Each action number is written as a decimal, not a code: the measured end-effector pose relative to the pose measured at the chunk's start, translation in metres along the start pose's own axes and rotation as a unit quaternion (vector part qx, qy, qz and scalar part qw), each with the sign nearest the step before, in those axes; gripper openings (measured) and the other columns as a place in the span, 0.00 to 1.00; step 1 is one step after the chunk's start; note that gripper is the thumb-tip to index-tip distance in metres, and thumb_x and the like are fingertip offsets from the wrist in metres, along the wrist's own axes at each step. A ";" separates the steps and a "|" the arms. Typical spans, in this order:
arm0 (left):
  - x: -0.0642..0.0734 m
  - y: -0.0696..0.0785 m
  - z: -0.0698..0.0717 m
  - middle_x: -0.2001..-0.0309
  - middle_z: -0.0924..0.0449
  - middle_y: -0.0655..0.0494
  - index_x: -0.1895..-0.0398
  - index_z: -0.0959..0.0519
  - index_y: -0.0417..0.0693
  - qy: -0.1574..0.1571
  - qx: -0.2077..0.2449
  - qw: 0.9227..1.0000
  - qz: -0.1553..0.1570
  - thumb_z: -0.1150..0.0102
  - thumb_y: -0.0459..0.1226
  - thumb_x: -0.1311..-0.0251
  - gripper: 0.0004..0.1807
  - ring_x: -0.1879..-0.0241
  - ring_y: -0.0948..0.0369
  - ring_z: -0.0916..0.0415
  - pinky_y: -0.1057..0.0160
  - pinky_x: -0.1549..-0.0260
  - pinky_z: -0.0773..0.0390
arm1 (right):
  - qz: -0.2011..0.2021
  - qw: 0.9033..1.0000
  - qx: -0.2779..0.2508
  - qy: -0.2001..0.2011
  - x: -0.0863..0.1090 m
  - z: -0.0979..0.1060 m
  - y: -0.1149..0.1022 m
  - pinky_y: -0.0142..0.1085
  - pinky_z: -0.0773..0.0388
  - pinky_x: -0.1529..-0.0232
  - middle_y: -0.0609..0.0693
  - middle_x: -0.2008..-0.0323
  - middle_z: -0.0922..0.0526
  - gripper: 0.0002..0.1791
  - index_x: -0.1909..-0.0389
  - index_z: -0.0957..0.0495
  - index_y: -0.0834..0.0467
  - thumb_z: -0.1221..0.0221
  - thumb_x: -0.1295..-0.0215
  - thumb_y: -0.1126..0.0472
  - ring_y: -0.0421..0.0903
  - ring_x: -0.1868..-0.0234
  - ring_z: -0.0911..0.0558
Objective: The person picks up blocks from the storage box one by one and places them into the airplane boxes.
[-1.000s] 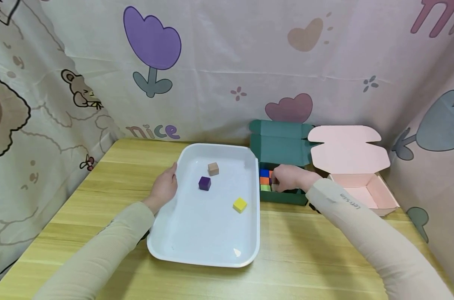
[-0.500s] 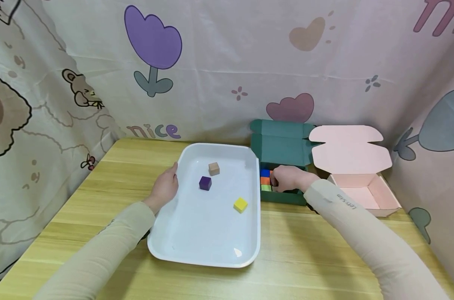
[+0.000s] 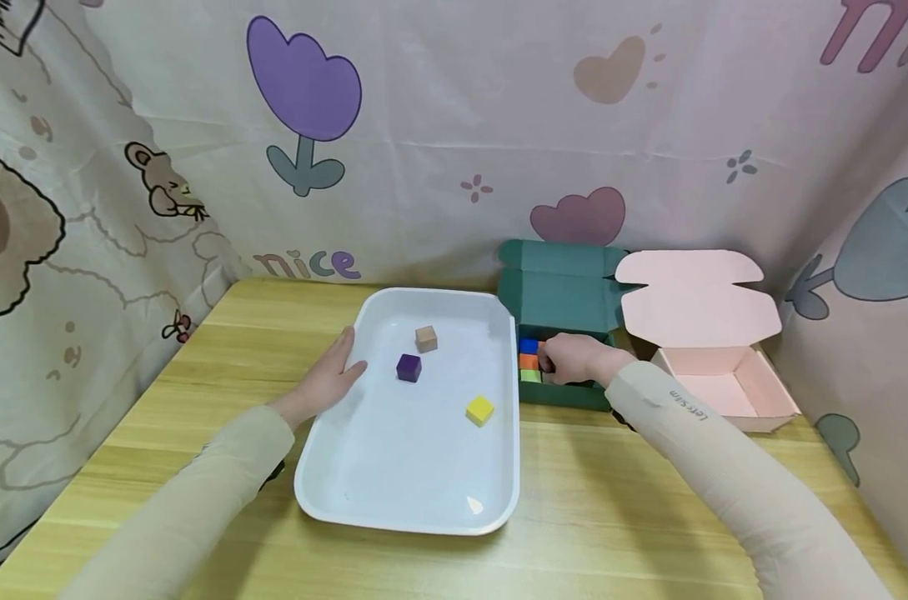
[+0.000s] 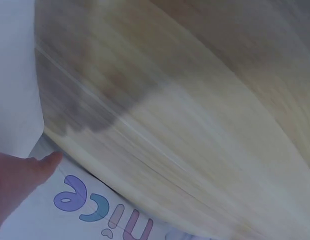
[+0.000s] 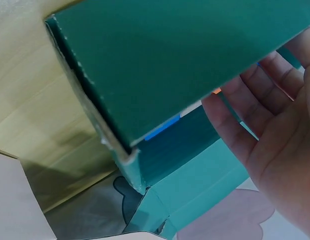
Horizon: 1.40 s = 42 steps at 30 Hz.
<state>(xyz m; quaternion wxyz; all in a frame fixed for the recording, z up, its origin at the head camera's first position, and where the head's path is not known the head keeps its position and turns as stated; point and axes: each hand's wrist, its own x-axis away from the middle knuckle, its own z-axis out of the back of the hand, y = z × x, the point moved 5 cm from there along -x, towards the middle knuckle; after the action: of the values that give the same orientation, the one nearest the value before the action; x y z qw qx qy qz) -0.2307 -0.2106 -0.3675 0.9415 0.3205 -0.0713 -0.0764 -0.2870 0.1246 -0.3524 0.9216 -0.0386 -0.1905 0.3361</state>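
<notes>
My left hand point(image 3: 320, 385) is at the left rim of a white tray point(image 3: 408, 475), fingers along the outside and thumb spread over the inside. In the tray lie a plain wooden cube point(image 3: 426, 338), a purple cube point(image 3: 408, 367) and a yellow cube point(image 3: 479, 410). My right hand point(image 3: 579, 358) reaches into an open green box point(image 3: 562, 396), its fingers bent down among coloured cubes. Blue point(image 3: 528, 346), orange point(image 3: 529, 362) and light green point(image 3: 530, 376) cubes show left of it. In the right wrist view the box wall hides the fingertips, so I cannot tell whether they pinch a cube.
Right of the green box stands an open pink box point(image 3: 724, 375) with its lid folded back. The green lid point(image 3: 566, 287) stands up behind its box. A printed curtain point(image 3: 438, 108) hangs behind the wooden table point(image 3: 611, 517) and along both sides.
The left thumb has lifted from the tray rim and spread inward, and the left wrist has shifted slightly left. My right hand stays in the green box, with only a slight shift.
</notes>
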 end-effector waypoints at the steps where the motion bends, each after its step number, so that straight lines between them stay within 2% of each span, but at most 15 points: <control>1: 0.002 -0.002 0.001 0.27 0.73 0.33 0.29 0.68 0.29 -0.006 0.002 1.000 -0.005 0.65 0.44 0.28 0.38 0.28 0.39 0.71 0.40 0.29 0.65 | 0.000 1.000 0.004 0.002 0.000 0.000 -0.001 0.30 0.47 0.77 0.43 0.85 0.45 0.20 0.86 0.39 0.52 0.42 0.40 0.66 0.40 0.81 0.44; 5: 0.008 -0.008 0.004 0.27 0.75 0.36 0.29 0.68 0.31 -0.015 0.003 1.000 -0.012 0.66 0.49 0.28 0.40 0.28 0.39 0.73 0.39 0.29 0.66 | 0.001 1.000 0.011 0.006 -0.002 0.001 -0.004 0.30 0.44 0.76 0.43 0.85 0.41 0.16 0.83 0.35 0.53 0.41 0.40 0.64 0.40 0.80 0.40; 11: 0.012 -0.013 0.006 0.27 0.68 0.36 0.29 0.61 0.31 -0.005 -0.069 0.997 -0.039 0.64 0.45 0.28 0.36 0.28 0.39 0.65 0.40 0.29 0.59 | 0.001 1.000 0.009 0.010 -0.004 -0.001 -0.003 0.30 0.42 0.75 0.44 0.83 0.38 0.12 0.80 0.31 0.56 0.41 0.40 0.64 0.40 0.79 0.37; 15: 0.012 -0.013 0.005 0.26 0.68 0.36 0.29 0.60 0.30 0.000 -0.094 0.995 -0.038 0.65 0.42 0.28 0.34 0.28 0.39 0.63 0.41 0.29 0.57 | -0.008 1.000 0.004 0.014 -0.004 0.005 -0.003 0.29 0.34 0.74 0.45 0.80 0.28 0.07 0.74 0.25 0.56 0.39 0.40 0.60 0.40 0.77 0.32; 17: 0.013 -0.012 0.006 0.26 0.68 0.36 0.29 0.60 0.30 0.003 -0.097 0.995 -0.040 0.65 0.42 0.27 0.34 0.28 0.39 0.63 0.41 0.29 0.56 | -0.010 0.999 0.008 0.031 -0.006 0.013 -0.007 0.30 0.30 0.74 0.45 0.77 0.24 0.06 0.72 0.23 0.55 0.39 0.40 0.57 0.40 0.76 0.29; 23: 0.017 -0.010 0.008 0.27 0.66 0.35 0.29 0.60 0.29 0.006 -0.102 0.994 -0.048 0.67 0.39 0.27 0.32 0.28 0.39 0.62 0.41 0.29 0.56 | 0.007 0.993 0.041 0.113 -0.018 0.044 -0.038 0.31 0.27 0.74 0.46 0.75 0.22 0.07 0.71 0.22 0.55 0.38 0.41 0.56 0.42 0.75 0.28; 26: 0.017 -0.009 0.008 0.27 0.67 0.35 0.29 0.60 0.29 0.009 -0.107 0.993 -0.053 0.67 0.38 0.27 0.32 0.28 0.39 0.62 0.41 0.29 0.56 | 0.022 0.990 0.065 0.124 -0.030 0.054 -0.063 0.33 0.22 0.68 0.47 0.71 0.19 0.07 0.67 0.21 0.55 0.38 0.40 0.55 0.43 0.71 0.25; 30: 0.016 -0.007 0.007 0.27 0.67 0.35 0.29 0.60 0.28 0.013 -0.110 0.992 -0.054 0.67 0.37 0.28 0.31 0.28 0.40 0.62 0.42 0.29 0.55 | 0.042 0.990 0.097 0.092 -0.052 0.051 -0.097 0.37 0.19 0.53 0.50 0.58 0.16 0.12 0.58 0.21 0.55 0.39 0.39 0.54 0.45 0.60 0.20; 34: 0.015 -0.004 0.004 0.27 0.66 0.35 0.30 0.59 0.28 0.015 -0.120 0.991 -0.056 0.67 0.36 0.28 0.31 0.28 0.40 0.61 0.42 0.28 0.54 | 0.046 0.992 0.114 0.035 -0.071 0.038 -0.124 0.40 0.23 0.42 0.51 0.46 0.21 0.22 0.43 0.25 0.53 0.39 0.39 0.53 0.47 0.47 0.22; 39: 0.017 0.003 0.002 0.27 0.64 0.33 0.30 0.58 0.27 0.022 -0.143 0.987 -0.069 0.66 0.35 0.29 0.31 0.28 0.40 0.60 0.41 0.29 0.52 | 0.049 0.984 0.173 -0.007 -0.087 0.020 -0.146 0.38 0.23 0.41 0.50 0.37 0.30 0.32 0.32 0.37 0.48 0.40 0.37 0.52 0.46 0.41 0.26; 42: 0.017 0.008 0.001 0.27 0.62 0.35 0.30 0.57 0.28 0.023 -0.165 0.983 -0.079 0.65 0.36 0.29 0.31 0.28 0.41 0.60 0.41 0.29 0.52 | 0.036 0.979 0.199 -0.025 -0.092 0.013 -0.152 0.38 0.21 0.44 0.52 0.35 0.33 0.36 0.29 0.44 0.43 0.41 0.37 0.51 0.46 0.43 0.25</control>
<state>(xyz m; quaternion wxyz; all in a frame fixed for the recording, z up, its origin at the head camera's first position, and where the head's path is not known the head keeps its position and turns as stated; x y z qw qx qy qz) -0.2137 -0.2082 -0.3603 0.9738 0.1670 -0.0103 -0.1542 -0.2647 -0.0522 -0.3397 0.8932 0.1471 -0.1413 0.4006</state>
